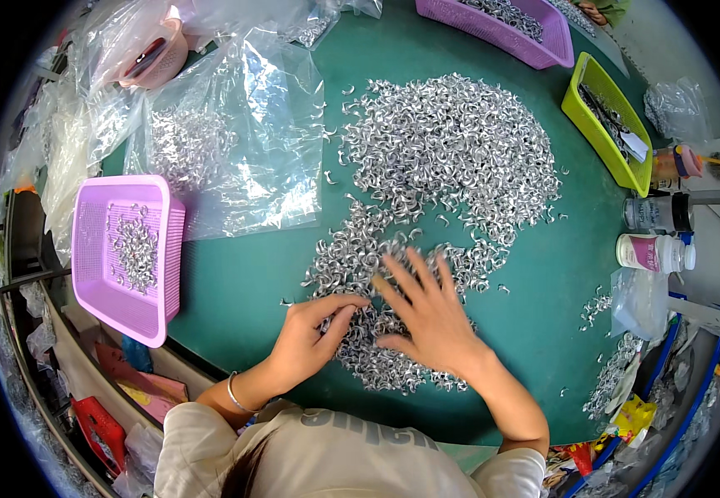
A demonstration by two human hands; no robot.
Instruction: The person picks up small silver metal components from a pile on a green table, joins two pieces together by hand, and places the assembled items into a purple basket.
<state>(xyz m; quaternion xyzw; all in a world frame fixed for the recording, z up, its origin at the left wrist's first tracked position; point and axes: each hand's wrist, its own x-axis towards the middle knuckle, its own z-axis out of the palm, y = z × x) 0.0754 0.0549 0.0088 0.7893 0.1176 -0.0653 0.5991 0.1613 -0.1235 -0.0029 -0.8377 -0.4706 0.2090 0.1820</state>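
Small curved silver metal pieces (460, 149) are heaped on a green tabletop, and a smaller part of the heap (385, 365) spreads toward me. My left hand (314, 332), with a bangle on its wrist, rests at the left edge of this near part. Its thumb and forefinger are pinched together; whatever lies between their tips is too small to make out. My right hand (431, 324) is over the near pieces, palm down with fingers spread. Its fingertips are slightly blurred, and the hand covers some of the pieces beneath it.
To the left stands a pink-purple basket (176, 266) with some metal pieces. Behind it lies a clear plastic bag (273, 158) holding more. A purple basket (555, 41) and a lime-green basket (580, 87) of tools stand far right. Bottles (638, 251) line the right edge.
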